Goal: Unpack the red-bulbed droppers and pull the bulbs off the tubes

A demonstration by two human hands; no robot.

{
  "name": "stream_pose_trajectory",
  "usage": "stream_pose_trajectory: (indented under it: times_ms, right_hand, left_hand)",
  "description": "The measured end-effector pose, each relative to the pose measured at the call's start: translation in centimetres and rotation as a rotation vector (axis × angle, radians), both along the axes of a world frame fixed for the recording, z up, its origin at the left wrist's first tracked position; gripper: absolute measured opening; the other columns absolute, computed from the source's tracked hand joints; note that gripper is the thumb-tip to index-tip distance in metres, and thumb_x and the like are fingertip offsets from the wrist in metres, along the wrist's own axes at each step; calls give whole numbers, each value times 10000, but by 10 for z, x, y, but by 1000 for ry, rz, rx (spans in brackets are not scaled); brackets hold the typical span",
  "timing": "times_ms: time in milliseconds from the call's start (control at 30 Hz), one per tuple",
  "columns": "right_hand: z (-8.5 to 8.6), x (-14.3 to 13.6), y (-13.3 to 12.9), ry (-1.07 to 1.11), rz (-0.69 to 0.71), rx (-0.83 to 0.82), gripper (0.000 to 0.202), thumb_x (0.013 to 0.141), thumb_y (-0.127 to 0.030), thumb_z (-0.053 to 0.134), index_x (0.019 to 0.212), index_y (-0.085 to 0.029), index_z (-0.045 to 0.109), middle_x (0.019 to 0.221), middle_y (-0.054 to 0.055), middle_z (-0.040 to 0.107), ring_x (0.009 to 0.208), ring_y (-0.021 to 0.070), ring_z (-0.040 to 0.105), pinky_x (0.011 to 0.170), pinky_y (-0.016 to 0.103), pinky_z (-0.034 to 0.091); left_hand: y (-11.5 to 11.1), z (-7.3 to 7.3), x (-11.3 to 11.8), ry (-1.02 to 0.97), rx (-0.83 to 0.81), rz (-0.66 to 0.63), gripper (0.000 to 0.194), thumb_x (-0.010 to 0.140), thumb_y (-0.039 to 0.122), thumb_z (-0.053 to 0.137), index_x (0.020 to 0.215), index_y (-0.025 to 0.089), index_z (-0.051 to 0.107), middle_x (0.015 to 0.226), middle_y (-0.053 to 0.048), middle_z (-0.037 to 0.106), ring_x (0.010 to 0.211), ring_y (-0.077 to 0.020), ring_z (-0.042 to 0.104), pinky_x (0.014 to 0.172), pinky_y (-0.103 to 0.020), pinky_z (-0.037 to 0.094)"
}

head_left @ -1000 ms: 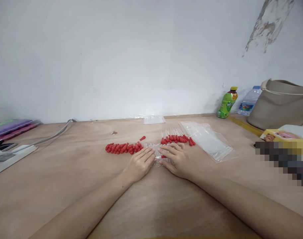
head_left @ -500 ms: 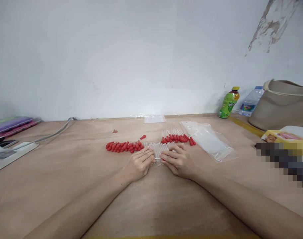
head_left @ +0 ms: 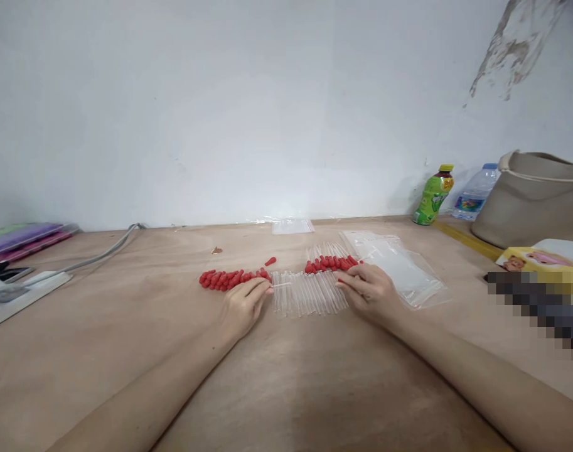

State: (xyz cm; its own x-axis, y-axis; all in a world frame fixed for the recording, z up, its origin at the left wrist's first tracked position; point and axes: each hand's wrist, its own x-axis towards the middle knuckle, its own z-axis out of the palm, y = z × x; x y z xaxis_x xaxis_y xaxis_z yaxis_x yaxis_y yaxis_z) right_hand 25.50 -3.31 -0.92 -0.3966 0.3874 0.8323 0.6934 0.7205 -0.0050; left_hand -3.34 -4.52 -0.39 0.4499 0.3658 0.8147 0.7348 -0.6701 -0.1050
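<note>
My left hand (head_left: 243, 306) is closed in a pinch on a thin clear tube (head_left: 281, 285), which points right over a row of clear tubes (head_left: 309, 295) lying side by side. Just beyond that hand is a pile of red rubber bulbs (head_left: 224, 279). My right hand (head_left: 368, 290) has its fingers pressed together at the right end of the row, with a bit of red showing at the fingertips. Behind the row lie clear tubes with red bulbs (head_left: 331, 263) on their near ends. One loose red bulb (head_left: 270, 261) lies apart, farther back.
Clear plastic bags (head_left: 390, 263) lie at the right, and another bag (head_left: 293, 226) is by the wall. Farther right stand a green bottle (head_left: 432, 196), a water bottle (head_left: 475, 191) and a beige bucket (head_left: 531, 204). A grey cable (head_left: 105, 253) runs at the left.
My hands have moved apart, uncovering the row of clear tubes. My left hand went left with a tube sticking out of it; my right hand went right, over the end of the red bulbs.
</note>
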Motion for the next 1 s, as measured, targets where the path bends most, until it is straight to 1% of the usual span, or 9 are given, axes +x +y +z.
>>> stream_pose_trajectory:
  times_ms: [100, 200, 267, 333, 467, 633, 733, 900, 1000]
  right_hand:
    - [0, 17, 11, 130, -51, -134, 224, 852, -273, 477, 1026, -202, 599, 824, 51, 598, 704, 135, 559, 635, 261, 448]
    - [2, 30, 19, 223, -166, -256, 169, 818, -317, 510, 893, -187, 590, 790, 41, 606, 691, 151, 563, 624, 272, 451]
    - [3, 38, 23, 289, -239, -305, 150, 794, -332, 528, 794, -189, 570, 721, 25, 599, 628, 146, 545, 574, 267, 434]
    - [2, 44, 26, 333, -283, -317, 154, 785, -330, 524, 753, -186, 566, 702, 24, 589, 597, 140, 529, 550, 262, 421]
    - [-3, 46, 30, 336, -300, -299, 169, 777, -290, 490, 785, -166, 605, 761, 47, 572, 596, 132, 522, 549, 264, 424]
    - [-7, 46, 33, 357, -292, -307, 184, 751, -264, 484, 819, -148, 609, 782, 53, 563, 596, 122, 530, 575, 265, 445]
    - [-7, 49, 34, 411, -327, -339, 179, 730, -278, 512, 846, -158, 577, 770, 41, 574, 583, 122, 527, 551, 259, 433]
    - [-8, 52, 35, 384, -359, -405, 163, 718, -350, 561, 768, -197, 536, 697, 8, 593, 589, 138, 507, 539, 256, 395]
    - [-10, 53, 36, 315, -372, -365, 176, 718, -379, 565, 728, -205, 541, 723, 9, 615, 644, 160, 508, 590, 276, 387]
  left_hand:
    - [3, -2, 1, -16, -47, 91, 220, 868, 158, 413, 987, 146, 598, 735, -44, 563, 644, -111, 550, 565, -206, 482]
    - [6, -3, 6, -9, -66, 100, 319, 864, 103, 339, 1111, 133, 539, 758, -50, 529, 667, -112, 527, 579, -204, 473]
    - [9, -3, 7, -20, -55, 78, 314, 858, 93, 346, 1100, 142, 541, 772, -49, 533, 701, -116, 535, 609, -208, 477]
    - [13, -3, 8, -30, -32, 56, 259, 854, 97, 377, 1012, 151, 575, 771, -43, 547, 716, -117, 548, 634, -212, 481]
    - [19, -5, 7, 7, 1, 24, 200, 844, 96, 404, 895, 158, 587, 777, -35, 580, 710, -115, 564, 644, -212, 483]
    - [21, -10, 9, 34, 1, 8, 200, 829, 92, 421, 936, 156, 578, 775, -39, 594, 708, -126, 569, 650, -229, 490]
    - [18, -10, 12, 15, -58, -22, 217, 826, 109, 422, 984, 148, 565, 762, -46, 590, 694, -133, 571, 643, -244, 496]
    - [11, -8, 15, -57, -227, -102, 288, 799, 245, 525, 1069, 145, 538, 787, -48, 601, 620, -121, 559, 610, -258, 504]
    - [6, -4, 15, -49, -265, -133, 372, 757, 319, 589, 1074, 131, 541, 889, -91, 617, 740, -165, 583, 687, -306, 513]
